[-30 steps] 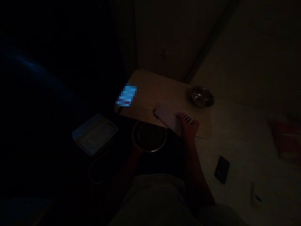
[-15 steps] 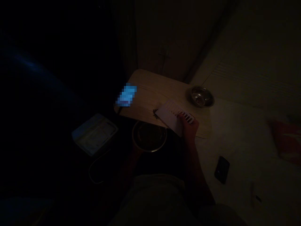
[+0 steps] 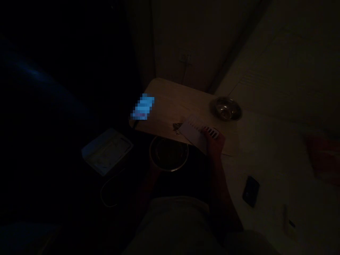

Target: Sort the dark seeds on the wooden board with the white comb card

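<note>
The scene is very dark. In my right hand (image 3: 214, 143) is a flat white card-like piece (image 3: 195, 134) with a row of slots along its far side; its exact kind is unclear. My fingers close on its right end, and it lies low over the wooden table (image 3: 170, 95). Just off its left edge is a small scatter of dark bits (image 3: 175, 126). Below the table's near edge, a round metal bowl (image 3: 170, 168) is held by my left hand (image 3: 155, 169) at its lower left rim. Shadow hides most of the left fingers and the bowl's contents.
A glowing, pixelated screen (image 3: 143, 107) lies at the table's left end. Another metal bowl (image 3: 228, 109) stands at its right end. A pale plastic tub (image 3: 107, 152) is at left. On the right are a dark phone-like object (image 3: 251, 191) and a blurred red item (image 3: 322, 156).
My right hand and the white piece have shifted slightly right, uncovering more of the dark bits. The bowl in my left hand has stayed put. The picture has dimmed a little.
</note>
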`<state>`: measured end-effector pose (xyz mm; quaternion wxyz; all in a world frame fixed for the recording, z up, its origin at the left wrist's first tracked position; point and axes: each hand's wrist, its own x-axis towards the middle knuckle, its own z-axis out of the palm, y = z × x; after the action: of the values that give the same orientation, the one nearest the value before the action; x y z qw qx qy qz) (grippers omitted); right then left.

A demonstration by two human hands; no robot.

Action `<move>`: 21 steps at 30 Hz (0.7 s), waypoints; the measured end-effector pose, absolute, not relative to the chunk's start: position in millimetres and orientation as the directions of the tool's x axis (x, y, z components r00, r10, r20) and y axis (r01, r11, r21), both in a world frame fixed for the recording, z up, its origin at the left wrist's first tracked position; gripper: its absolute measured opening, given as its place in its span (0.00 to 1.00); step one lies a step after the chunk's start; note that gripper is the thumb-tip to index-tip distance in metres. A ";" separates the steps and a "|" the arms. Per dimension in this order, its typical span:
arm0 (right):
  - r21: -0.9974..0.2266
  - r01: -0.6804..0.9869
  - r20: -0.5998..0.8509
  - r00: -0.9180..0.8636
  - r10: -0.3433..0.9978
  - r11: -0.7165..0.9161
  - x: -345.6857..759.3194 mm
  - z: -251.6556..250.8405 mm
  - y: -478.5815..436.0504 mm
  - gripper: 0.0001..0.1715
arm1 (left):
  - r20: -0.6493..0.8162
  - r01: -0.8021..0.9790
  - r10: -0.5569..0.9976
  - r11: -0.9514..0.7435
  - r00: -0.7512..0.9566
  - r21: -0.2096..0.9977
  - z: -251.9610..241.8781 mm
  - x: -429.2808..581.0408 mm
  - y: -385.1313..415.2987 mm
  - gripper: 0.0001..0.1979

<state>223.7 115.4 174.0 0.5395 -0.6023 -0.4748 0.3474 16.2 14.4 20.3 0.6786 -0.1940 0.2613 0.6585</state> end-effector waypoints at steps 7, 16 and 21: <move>-0.980 0.192 0.104 0.298 0.949 0.047 222.1 175.5 113.8 0.19 | -0.666 -0.994 0.745 0.042 -0.038 0.104 21.2 17.5 14.1 0.29; -0.982 0.187 0.088 0.281 0.956 0.036 223.9 176.2 113.3 0.19 | -0.639 -0.996 0.768 0.034 -0.029 0.086 13.1 18.6 16.8 0.29; -0.979 0.202 0.073 0.240 0.968 0.024 225.2 174.0 114.0 0.20 | -0.647 -0.996 0.762 0.018 -0.042 0.086 13.3 17.1 16.5 0.28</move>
<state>225.2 114.0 174.0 0.5183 -0.5927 -0.4934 0.3695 17.1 16.5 13.3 0.6582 -0.2134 0.2747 0.6676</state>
